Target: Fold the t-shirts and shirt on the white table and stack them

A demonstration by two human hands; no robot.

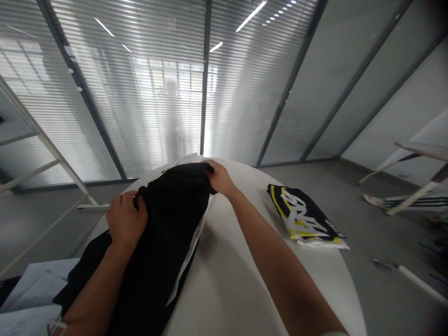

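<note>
Here, your left hand [126, 219] and right hand [219, 179] both clutch a black garment [164, 233], each closed on the gathered cloth at its edge. The garment lies lengthwise across a round white table [238, 284], partly over a white sheet [189, 252]. A folded black-and-yellow printed garment [303, 217] rests nearby, just beyond your right forearm [276, 242].

Black cloth [157, 242] runs off bottom edge; striped trouser leg [416, 202] cut off at right.
</note>
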